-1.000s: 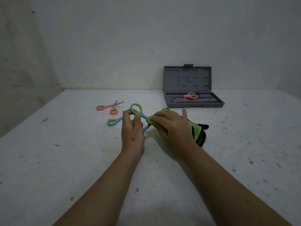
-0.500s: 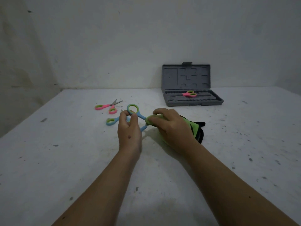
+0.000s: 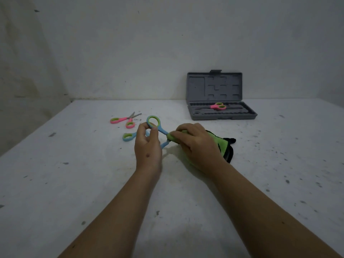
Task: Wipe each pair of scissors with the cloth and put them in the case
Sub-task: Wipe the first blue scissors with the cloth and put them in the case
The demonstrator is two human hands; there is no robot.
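The left hand [image 3: 148,151] is pinching one ring of the blue scissors [image 3: 160,128]. The right hand [image 3: 197,146] is gripping the green cloth [image 3: 217,144] around the blades. The open grey case [image 3: 221,112] is sitting at 1 o'clock, holding pink scissors [image 3: 218,106]. Another pink pair [image 3: 124,120] is lying at 11 o'clock.

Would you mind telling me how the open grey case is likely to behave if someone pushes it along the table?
The grey case looks like moulded plastic, so probably stiff and fairly light. Its flat base should slide, not roll. The upright lid may swing or tip it backward if pushed high. The pink scissors inside could shift.
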